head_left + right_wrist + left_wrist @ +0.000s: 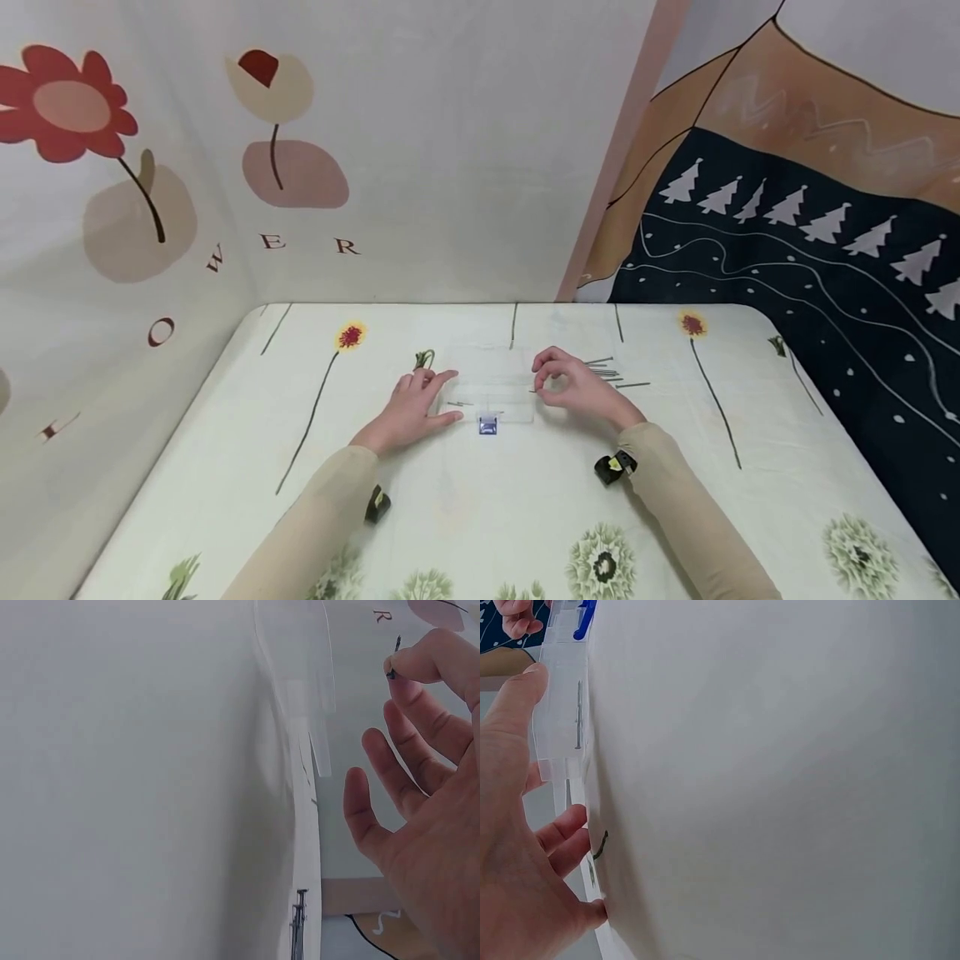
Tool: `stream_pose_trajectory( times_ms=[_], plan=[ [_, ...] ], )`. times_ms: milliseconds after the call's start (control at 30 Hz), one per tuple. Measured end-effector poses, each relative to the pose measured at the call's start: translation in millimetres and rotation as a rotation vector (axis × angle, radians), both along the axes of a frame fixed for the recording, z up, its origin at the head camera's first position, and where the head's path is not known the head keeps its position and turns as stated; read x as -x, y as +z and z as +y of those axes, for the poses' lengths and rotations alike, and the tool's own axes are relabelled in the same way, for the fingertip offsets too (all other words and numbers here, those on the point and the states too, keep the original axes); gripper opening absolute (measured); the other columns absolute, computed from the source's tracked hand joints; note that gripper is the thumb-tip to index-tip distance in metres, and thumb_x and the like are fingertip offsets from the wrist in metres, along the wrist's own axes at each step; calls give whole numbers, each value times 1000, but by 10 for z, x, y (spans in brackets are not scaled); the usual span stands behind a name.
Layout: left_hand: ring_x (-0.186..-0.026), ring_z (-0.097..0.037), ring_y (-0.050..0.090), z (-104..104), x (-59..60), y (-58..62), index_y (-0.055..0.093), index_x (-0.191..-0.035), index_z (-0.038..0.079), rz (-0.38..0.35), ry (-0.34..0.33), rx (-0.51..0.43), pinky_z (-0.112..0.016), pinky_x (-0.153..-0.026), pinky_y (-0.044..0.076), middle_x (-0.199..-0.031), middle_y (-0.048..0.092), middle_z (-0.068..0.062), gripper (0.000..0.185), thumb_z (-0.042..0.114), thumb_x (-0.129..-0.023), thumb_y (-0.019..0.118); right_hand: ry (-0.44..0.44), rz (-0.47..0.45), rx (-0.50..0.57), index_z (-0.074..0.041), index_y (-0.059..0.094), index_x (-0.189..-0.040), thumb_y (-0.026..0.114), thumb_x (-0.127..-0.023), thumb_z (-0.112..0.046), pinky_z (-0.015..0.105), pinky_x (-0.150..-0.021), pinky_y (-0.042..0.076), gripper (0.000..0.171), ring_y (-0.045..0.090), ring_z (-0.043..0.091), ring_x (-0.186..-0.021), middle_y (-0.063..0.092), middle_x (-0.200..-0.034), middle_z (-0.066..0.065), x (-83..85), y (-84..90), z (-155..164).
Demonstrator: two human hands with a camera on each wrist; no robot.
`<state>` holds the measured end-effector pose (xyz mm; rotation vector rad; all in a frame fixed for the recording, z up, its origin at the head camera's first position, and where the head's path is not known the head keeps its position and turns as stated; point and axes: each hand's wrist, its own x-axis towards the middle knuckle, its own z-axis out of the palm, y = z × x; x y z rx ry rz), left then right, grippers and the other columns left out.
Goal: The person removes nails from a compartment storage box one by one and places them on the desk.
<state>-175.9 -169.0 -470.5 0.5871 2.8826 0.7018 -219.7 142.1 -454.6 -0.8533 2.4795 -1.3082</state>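
Hands rest at a clear plastic box (491, 387) in the table (225, 467) middle: left hand (415, 407) lies flat against its 9 o'clock side, right hand (573, 385) at 3 o'clock pinches a thin nail (394, 652), more nails (611, 372) beyond.

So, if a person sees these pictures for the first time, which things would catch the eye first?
Probably the two hands at the middle of the flowered table: the left hand rests on a clear plastic box with a blue clasp, and the right hand pinches a thin nail at the box's right edge. A small pile of nails lies just right of that hand. Behind, the red flower on the left wall stands out.
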Motion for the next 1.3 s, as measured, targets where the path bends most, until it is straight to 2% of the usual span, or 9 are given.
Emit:
stream_pose_trajectory(
  times_ms=[133,267,567,733,1000,1300],
  plan=[
    [-111,-34,36,3,4,-1,38,-148,15,7,-1,0,-51,-99,28,-128,39,-18,71,48,-90,64,-24,7,-22,-6,68,-86,67,-83,-7,45,-97,33,3,47,24,-109,52,-113,0,-7,16,74],
    [-111,-34,36,4,3,-7,38,-148,15,2,-1,-2,-51,-99,28,-128,39,-18,72,49,-90,64,-32,26,-36,-11,68,-84,67,-83,-3,46,-97,33,8,47,25,-109,52,-112,2,-14,14,158],
    [-111,-35,36,7,-7,-21,38,-147,14,14,-4,-4,-52,-100,27,-127,40,-19,71,47,-90,64,-30,52,-74,-10,68,-85,68,-84,-6,48,-90,39,4,48,27,-108,52,-112,4,-28,24,335],
    [-110,-35,36,10,-9,4,39,-147,14,12,-7,-17,-52,-99,28,-126,40,-18,71,46,-90,65,-45,63,-97,-8,68,-84,68,-84,-5,47,-91,41,3,48,26,-106,53,-112,5,-41,35,453],
    [-109,-36,37,-1,-4,4,39,-147,13,14,-11,-12,-50,-95,32,-124,41,-18,71,46,-90,66,-85,94,-72,-7,68,-83,68,-83,1,47,-89,42,8,50,27,-109,55,-111,8,-80,10,663],
    [-112,-37,37,2,-10,2,38,-148,13,22,-13,4,-52,-99,29,-126,41,-19,72,46,-90,65,-144,112,-54,-5,68,-85,68,-83,1,46,-88,41,7,51,25,-106,57,-111,12,-110,18,899]
  ],
)
